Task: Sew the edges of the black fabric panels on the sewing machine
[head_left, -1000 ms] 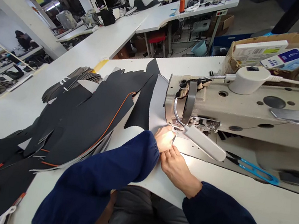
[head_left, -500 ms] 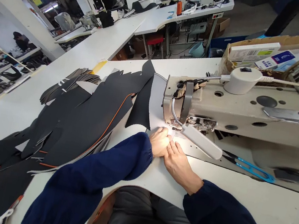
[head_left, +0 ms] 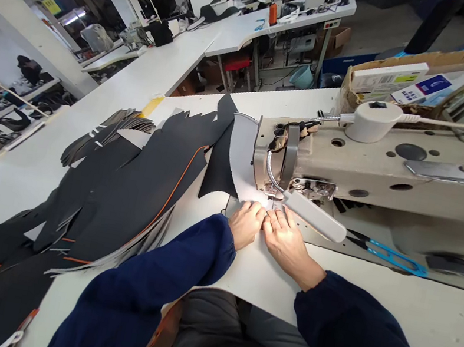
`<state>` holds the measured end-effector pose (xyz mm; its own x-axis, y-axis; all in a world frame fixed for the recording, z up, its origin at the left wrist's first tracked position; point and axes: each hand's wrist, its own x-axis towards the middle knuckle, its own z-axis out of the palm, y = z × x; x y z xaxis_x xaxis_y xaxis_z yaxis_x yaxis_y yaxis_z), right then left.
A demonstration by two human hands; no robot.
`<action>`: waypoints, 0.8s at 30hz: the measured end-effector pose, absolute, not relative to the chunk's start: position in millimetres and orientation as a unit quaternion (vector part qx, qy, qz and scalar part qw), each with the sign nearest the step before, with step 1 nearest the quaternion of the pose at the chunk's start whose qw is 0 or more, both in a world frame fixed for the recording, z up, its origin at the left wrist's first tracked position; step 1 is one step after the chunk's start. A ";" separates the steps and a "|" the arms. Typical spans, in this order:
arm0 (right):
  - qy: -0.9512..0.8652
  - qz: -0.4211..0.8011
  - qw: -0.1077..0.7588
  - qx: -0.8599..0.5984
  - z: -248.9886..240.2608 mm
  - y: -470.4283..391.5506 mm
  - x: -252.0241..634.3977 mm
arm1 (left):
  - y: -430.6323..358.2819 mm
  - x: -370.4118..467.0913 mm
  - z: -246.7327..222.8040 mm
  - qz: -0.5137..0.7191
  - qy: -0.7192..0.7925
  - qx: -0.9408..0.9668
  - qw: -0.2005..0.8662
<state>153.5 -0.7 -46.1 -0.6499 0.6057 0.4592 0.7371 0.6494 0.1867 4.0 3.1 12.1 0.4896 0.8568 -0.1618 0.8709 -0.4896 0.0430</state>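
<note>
A light grey fabric panel (head_left: pixel 243 148) with a dark underside lies at the sewing machine (head_left: pixel 275 157), its near edge running under the lit needle area. My left hand (head_left: pixel 246 224) has its fingers bent and pressed together on that near edge, just left of the needle. Beside it, my right hand (head_left: pixel 286 243) is closed, fingertips at the panel's edge in front of the presser foot. The fingertips partly hide the fabric there. Close above my right hand hangs a grey lamp head (head_left: pixel 314 217). Blue thread snips (head_left: pixel 397 257) rest on the machine bed to the right.
Dark cut panels with orange piping (head_left: pixel 134 192) are heaped across the table on the left, with a bundled stack (head_left: pixel 108 134) behind. A cardboard box (head_left: pixel 350 89) of small boxes stands behind the machine. More worktables (head_left: pixel 233 36) fill the background.
My right hand has shifted right, away from my left fingers, and its fingers have bent. The grey panel has turned slightly by the needle. My left hand stays at nearly the same place.
</note>
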 end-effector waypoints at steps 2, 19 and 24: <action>-0.890 -0.176 0.180 -0.381 -47.5 1.0 155.8 | 5.0 4.4 6.6 -0.035 0.504 0.861 0.056; -0.886 -0.092 0.262 -0.373 -36.7 6.0 179.4 | 7.1 15.9 -5.4 -0.041 0.509 0.858 0.055; -0.899 -0.117 0.205 -0.368 -42.2 10.0 169.2 | 10.4 12.5 -4.8 -0.013 0.542 0.839 0.054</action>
